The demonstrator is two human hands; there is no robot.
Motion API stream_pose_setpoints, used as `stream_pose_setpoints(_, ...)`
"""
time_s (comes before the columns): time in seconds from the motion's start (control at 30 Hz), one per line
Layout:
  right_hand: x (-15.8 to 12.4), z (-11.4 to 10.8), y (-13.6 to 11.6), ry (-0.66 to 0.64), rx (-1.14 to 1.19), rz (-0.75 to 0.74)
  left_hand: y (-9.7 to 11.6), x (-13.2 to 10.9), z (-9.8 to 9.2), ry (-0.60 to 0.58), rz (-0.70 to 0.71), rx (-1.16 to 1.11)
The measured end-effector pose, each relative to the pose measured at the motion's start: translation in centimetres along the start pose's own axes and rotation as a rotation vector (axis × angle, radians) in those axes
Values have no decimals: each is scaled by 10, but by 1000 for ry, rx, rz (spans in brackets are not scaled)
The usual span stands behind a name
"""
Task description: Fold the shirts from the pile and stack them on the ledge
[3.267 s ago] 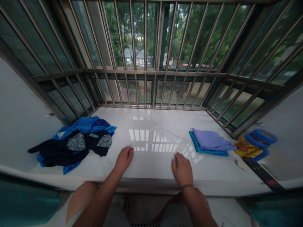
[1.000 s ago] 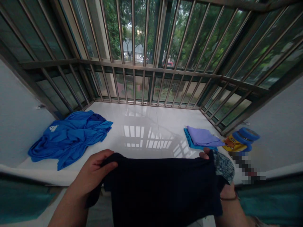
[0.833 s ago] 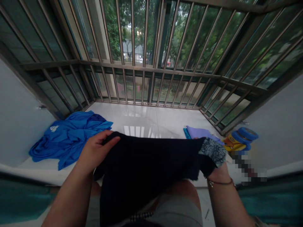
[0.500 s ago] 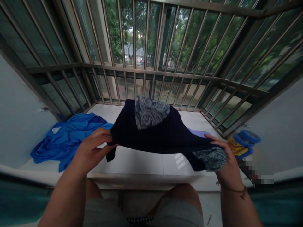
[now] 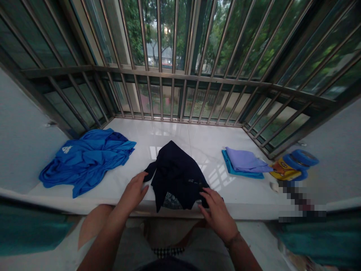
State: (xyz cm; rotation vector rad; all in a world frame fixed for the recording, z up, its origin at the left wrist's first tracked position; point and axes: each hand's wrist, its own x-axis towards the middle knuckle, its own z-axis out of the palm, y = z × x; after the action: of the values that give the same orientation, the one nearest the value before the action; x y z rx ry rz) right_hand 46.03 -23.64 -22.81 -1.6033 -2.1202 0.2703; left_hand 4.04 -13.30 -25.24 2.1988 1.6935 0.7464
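Note:
A dark navy shirt (image 5: 177, 169) lies crumpled on the white window sill in front of me, one patch of grey paisley cloth showing near its front edge. My left hand (image 5: 137, 190) is at the shirt's left side, fingertips by a sleeve, thumb and fingers apart. At the right edge of the shirt, my right hand (image 5: 216, 209) rests its fingertips on the cloth, with the thumb spread away from them. Neither hand grips the fabric.
A rumpled blue shirt (image 5: 90, 162) with a white logo lies on the sill (image 5: 172, 130) at left. Folded purple cloth (image 5: 245, 160) sits on folded teal cloth (image 5: 251, 174) at right, beside a blue-and-yellow container (image 5: 293, 165). Metal bars (image 5: 180, 81) stand behind.
The navy shirt, stretched in the air between both hands before, is down on the sill. My hands have come closer together and let go of it.

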Motion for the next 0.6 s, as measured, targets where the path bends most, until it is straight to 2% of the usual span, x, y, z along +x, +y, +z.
stream_pose_setpoints(0.07,6,20,-24,-66,-96,-102,1,11,-2,-4,-41,62)
stream_pose_setpoints(0.13,12,40,-39,-106,-166,-142,2,21,-8,-39,-99,128)
stream_pose_setpoints(0.23,22,62,-41,-139,-218,-115,2,34,-21,-91,-273,139)
stream_pose_setpoints(0.3,26,67,-34,-150,-227,-107,2,37,-28,6,-440,16)
stream_pose_setpoints(0.37,27,65,-26,-154,-222,-115,4,37,-30,223,-548,-202)
stream_pose_setpoints(0.43,26,59,-20,-166,-213,-128,6,31,-27,398,-517,-400)
stream_pose_setpoints(0.47,26,55,-18,-176,-206,-134,9,26,-24,419,-465,-457)
stream_pose_setpoints(0.5,25,52,-17,-186,-197,-135,12,20,-21,387,-400,-485)
stream_pose_setpoints(0.53,25,49,-17,-195,-184,-129,16,13,-18,304,-323,-490)
stream_pose_setpoints(0.6,25,43,-20,-199,-144,-102,28,-5,-11,52,-148,-451)
